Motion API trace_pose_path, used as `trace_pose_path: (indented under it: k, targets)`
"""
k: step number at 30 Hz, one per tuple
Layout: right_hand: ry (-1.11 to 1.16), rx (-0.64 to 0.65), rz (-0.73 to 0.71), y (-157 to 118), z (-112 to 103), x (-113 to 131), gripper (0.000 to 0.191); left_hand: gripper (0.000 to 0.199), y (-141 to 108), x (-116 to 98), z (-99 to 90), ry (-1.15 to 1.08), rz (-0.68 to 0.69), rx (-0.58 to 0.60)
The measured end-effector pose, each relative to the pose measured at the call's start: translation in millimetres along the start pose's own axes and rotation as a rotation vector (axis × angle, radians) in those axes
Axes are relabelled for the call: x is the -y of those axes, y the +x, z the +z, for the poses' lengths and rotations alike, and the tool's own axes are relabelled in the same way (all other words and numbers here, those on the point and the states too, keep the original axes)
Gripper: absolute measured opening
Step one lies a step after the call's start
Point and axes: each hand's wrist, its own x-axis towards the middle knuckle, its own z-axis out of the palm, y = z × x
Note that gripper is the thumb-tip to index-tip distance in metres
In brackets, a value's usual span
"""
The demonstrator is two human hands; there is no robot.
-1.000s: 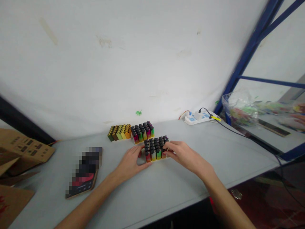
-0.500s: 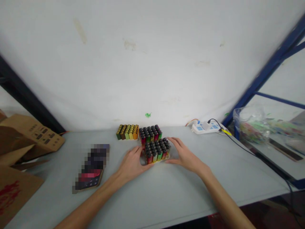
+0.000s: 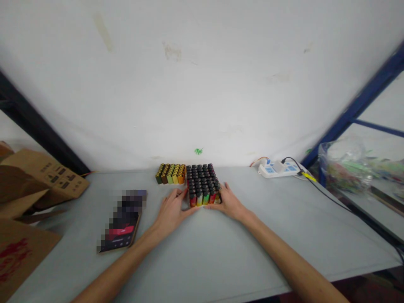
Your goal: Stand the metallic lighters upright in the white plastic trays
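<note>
Two trays of upright lighters with black tops stand one behind the other on the table. The front tray of lighters (image 3: pixel 203 197) shows red, yellow and green bodies and sits flush against the back tray of lighters (image 3: pixel 200 169). My left hand (image 3: pixel 172 210) grips the front tray at its left side, thumb along the near edge. On its right side my right hand (image 3: pixel 230 203) grips it too, thumb at the near corner. Left of the back tray is a block of gold-topped lighters (image 3: pixel 171 173), its bodies dark green through orange.
A phone (image 3: pixel 121 223), partly pixelated, lies on the table at the left. Opened cardboard boxes (image 3: pixel 63 176) are at the far left. A white power strip (image 3: pixel 277 168) with a cable lies by the wall. Clear plastic bags (image 3: pixel 344 164) sit beyond the blue frame (image 3: pixel 353 109).
Both hands have pushed the front tray back and slightly left. It was askew with a small offset from the back tray; now the two line up. The camera view has shifted slightly.
</note>
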Motion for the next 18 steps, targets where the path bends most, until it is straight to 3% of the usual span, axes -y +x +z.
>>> trace_pose_path:
  k: [9, 18]
  targets:
    - [0.031, -0.038, 0.039, -1, 6, 9, 0.111, 0.048, 12, 11, 3.3, -0.179, 0.022, 0.025]
    - [0.070, -0.133, 0.051, -15, -3, 27, 0.085, 0.047, 7, 10, 4.9, -0.176, 0.072, 0.020]
